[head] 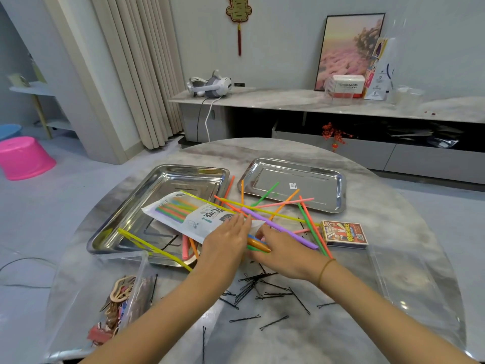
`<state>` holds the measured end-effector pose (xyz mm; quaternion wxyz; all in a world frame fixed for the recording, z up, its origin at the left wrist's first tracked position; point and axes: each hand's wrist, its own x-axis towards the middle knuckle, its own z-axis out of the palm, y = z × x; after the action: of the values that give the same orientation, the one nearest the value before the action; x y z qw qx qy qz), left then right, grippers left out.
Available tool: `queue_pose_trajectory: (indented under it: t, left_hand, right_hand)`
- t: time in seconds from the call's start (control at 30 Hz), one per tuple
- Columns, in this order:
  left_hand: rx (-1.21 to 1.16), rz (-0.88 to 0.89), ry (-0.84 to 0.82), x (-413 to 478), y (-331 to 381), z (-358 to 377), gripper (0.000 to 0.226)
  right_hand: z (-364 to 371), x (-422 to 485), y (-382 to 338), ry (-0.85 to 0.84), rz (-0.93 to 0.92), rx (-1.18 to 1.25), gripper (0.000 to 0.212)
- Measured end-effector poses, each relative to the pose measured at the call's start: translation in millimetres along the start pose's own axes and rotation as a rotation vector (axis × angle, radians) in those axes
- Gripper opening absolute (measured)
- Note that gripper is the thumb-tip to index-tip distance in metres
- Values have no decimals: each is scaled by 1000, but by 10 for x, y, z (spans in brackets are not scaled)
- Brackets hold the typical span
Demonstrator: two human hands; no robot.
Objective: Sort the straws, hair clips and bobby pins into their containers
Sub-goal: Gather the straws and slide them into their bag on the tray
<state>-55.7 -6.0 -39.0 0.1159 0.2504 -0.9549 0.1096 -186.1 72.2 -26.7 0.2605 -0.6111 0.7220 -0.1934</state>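
Our left hand (225,243) presses flat-fingered on the straw bag (189,214); our right hand (286,254) grips straws (258,245) at its mouth. Rushed, they could snag its edge and scatter.

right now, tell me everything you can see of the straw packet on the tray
The straw packet is a flat, whitish plastic pouch with dark printed text and a clear window showing purple, green, orange and yellow straws inside. It lies slanted over the left steel tray, its right end reaching past the tray's rim. The left hand presses straight fingers on that end, and the right hand holds a bundle of straws right beside it.
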Motion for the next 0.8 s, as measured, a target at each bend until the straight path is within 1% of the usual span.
queue_pose_trajectory:
  t: [0.13,0.2,0.27,0.33,0.37,0.4,0.43,0.5,0.57,0.6,0.7,0.73,0.8]
  left_hand:
    - [-48,-22,27,9,58,-35,79]
    - [-81,-25,58,-3,85,-12,75]
    - [-120,8,81,-21,100,28,74]
    - [-156,58,57,-41,95,37,66]
    - [-199,92,17,-51,85,28,59]
    - [-261,115,-58,-70,69,-5,58]
    - [-293,133,-137,-89,39,-26,63]
    - [-288,169,-290,-118,-45,-81,84]
    - [-214,192,-346,-97,-106,-126,101]
    - [-173,218,-321,-80,-126,-107,104]
    - [-44,328,-113,-34,-178,1,101]
    - [-27,349,-47,-23,-196,28,96]
    - [-90,381,42,5,-218,47,87]
  right_hand:
    - [18,27,9,35,-19,211,41]
    - [48,66,49,52,-5,333,44]
    - [76,97,103,72,13,421,44]
    - [102,116,170,77,27,458,45]
    - [111,120,198,76,35,473,45]
    - [118,122,219,71,43,490,46]
    - [124,122,236,65,51,506,47]
    - [128,122,251,62,57,535,47]
    - [131,117,244,54,54,577,48]
    - [131,115,237,47,54,595,49]
    - [120,107,194,13,60,654,59]
    - [108,104,178,-1,64,693,62]
    - [76,94,152,-22,80,767,62]
